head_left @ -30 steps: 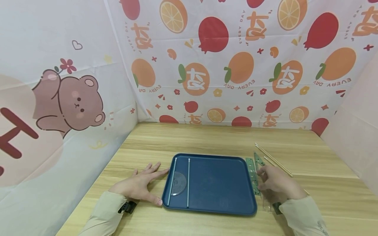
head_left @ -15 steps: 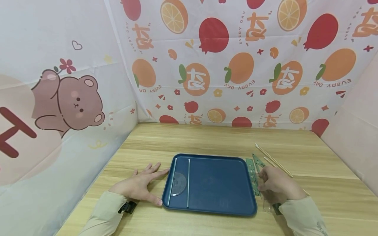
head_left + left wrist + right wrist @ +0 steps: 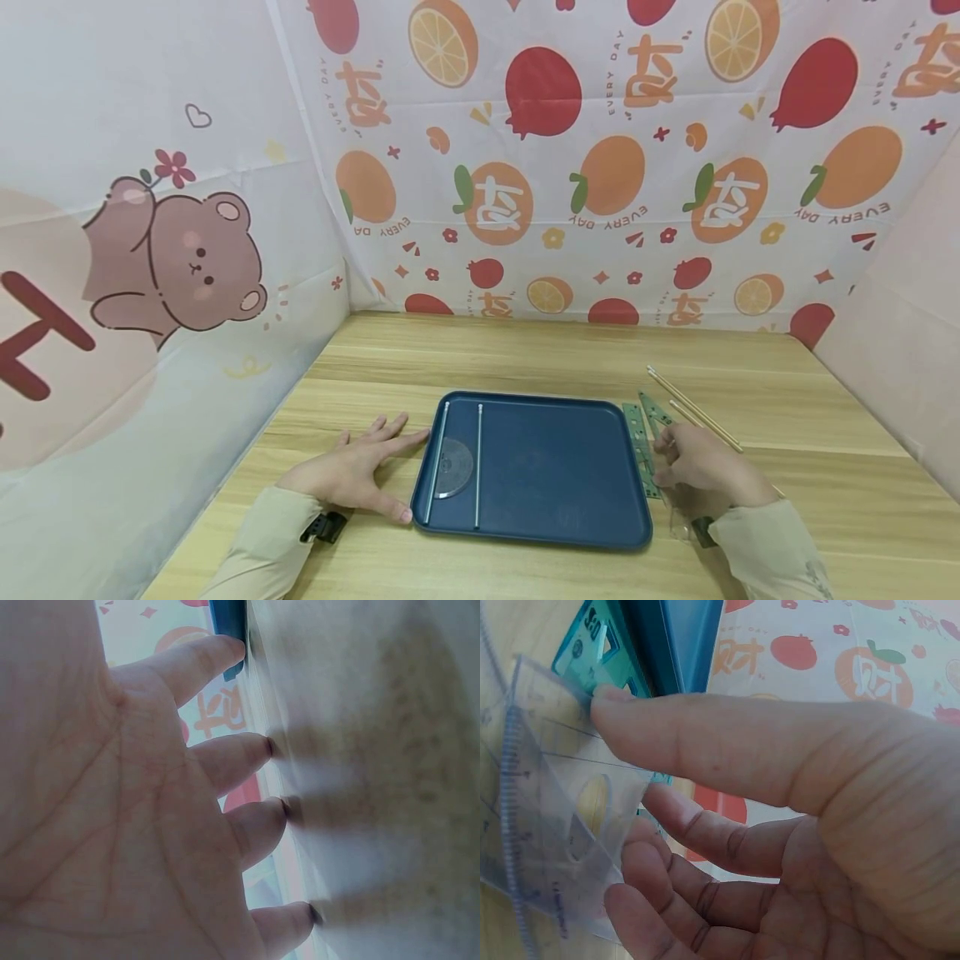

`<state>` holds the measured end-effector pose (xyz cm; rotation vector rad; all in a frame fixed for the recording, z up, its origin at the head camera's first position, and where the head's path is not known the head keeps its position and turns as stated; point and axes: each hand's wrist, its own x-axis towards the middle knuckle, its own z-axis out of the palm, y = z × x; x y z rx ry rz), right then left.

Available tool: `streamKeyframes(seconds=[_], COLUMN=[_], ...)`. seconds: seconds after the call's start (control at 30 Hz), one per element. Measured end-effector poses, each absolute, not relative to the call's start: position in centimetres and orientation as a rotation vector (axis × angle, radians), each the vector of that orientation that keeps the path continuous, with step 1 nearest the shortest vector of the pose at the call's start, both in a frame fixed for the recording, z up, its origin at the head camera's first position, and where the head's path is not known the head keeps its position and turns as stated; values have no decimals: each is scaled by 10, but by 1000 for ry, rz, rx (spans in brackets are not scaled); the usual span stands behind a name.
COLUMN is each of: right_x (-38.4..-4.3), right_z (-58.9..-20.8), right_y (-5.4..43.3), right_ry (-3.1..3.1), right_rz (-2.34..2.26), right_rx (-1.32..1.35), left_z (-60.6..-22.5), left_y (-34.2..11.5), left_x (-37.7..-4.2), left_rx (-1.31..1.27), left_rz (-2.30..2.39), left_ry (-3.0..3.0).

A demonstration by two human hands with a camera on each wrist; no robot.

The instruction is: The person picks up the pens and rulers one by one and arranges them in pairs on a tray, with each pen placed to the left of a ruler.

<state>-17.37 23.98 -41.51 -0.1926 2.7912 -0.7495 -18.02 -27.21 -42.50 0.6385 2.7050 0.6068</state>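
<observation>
Fruit-print cloth (image 3: 600, 92) behind a wood counter (image 3: 570, 358), blue tray (image 3: 555, 475) in the middle with 2 sticks (image 3: 478, 467) and a protractor (image 3: 459, 467) on it. Left hand (image 3: 348, 475) is spread, fingers apart, thumb touching the tray's near corner. Right hand (image 3: 708, 467) is at the clear ruler (image 3: 544, 855) and green set square (image 3: 652, 407) just right of the tray, fingers bent, but can't tell if that grip is clamped on either
</observation>
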Motion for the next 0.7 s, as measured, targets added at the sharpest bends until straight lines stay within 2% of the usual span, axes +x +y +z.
streamKeyframes(seconds=[0.7], right_x=[-177], right_z=[-418], right_y=[246], right_ry=[2785], right_rz=[-810], right_rx=[-230], left_z=[-427], left_y=[-275], left_x=[-182], left_rx=[658], left_rz=[621], left_ry=[2693])
